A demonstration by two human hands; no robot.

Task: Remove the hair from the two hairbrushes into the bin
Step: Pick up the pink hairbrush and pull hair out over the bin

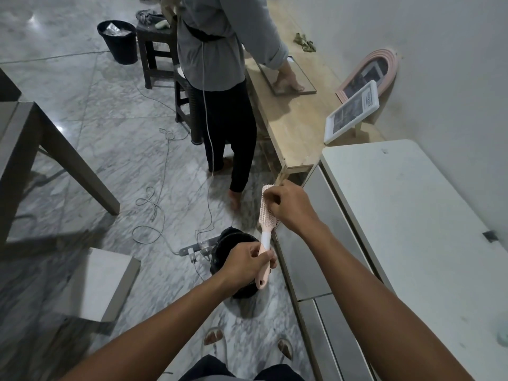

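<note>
1. Head view looked down on two bare arms reaching forward over a marble floor point(96, 149)
2. The left hand point(244, 264) was closed around the lower handle of a pink hairbrush point(265, 229), thumb and fingers wrapped on the grip near its rounded end
3. The brush stood nearly upright, head far, handle near, with a white band on its neck and the bristles turned right
4. The right hand point(291, 206) was curled against the bristle face of the brush head, fingertips pinched together at the bristles; whether any hair was in the pinch could not be told
5. A black bin point(231, 243) sat on the floor just under and behind the left hand, partly hidden by it
6. A white worktop point(398, 215) ran along the right, beside the right forearm
7. Farther off, a second person in a grey top stood at a wooden bench point(297, 119) with one hand flat on a glass pane
8. Another black bin point(118, 41) stood far left, beside a dark stool point(154, 50)
9. White cables lay looped on the floor near a power strip point(193, 248)
</note>
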